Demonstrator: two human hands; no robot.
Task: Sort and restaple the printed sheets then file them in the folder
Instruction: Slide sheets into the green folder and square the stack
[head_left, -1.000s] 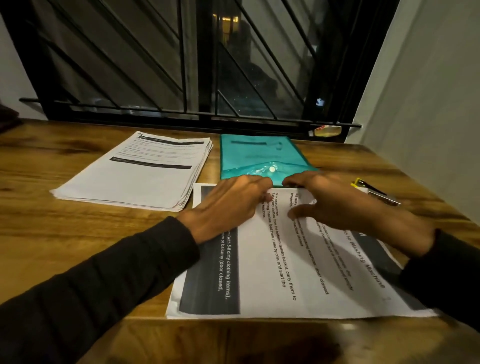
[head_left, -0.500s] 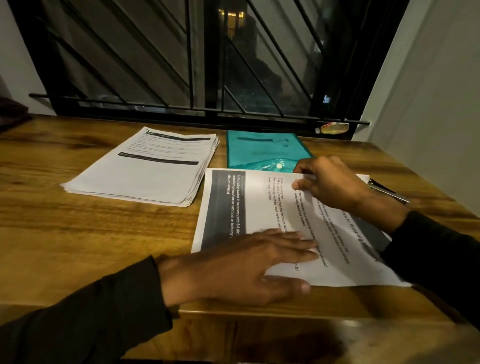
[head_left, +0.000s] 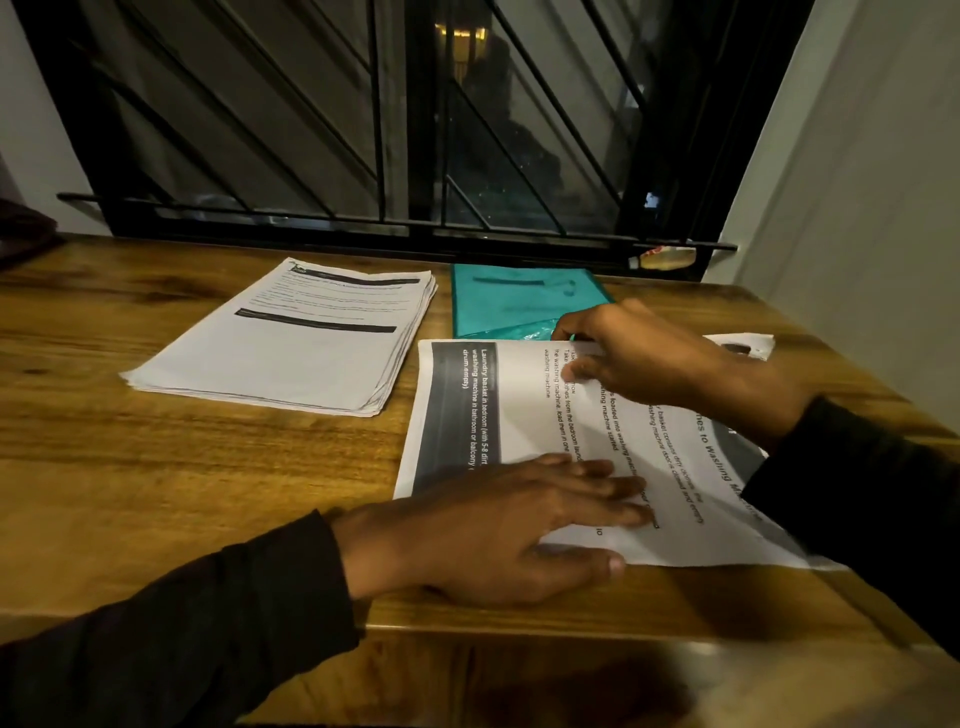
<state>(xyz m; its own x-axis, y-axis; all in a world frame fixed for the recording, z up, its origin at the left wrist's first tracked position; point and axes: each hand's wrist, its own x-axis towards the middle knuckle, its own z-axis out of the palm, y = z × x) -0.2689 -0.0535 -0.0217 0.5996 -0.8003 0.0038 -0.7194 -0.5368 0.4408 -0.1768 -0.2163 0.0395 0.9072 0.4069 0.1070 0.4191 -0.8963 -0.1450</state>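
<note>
Drawn back from the far edge, left hand lies flat on the printed sheet's near edge; right hand pinches its far edge beside the teal folder on the tabletop.

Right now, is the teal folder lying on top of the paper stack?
No, the teal folder lies flat on the wooden table, beside the paper stack and apart from it.

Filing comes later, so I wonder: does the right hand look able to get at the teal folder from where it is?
Probably yes. The right hand pinches the sheet's far edge right beside the teal folder, with nothing between them.
</note>
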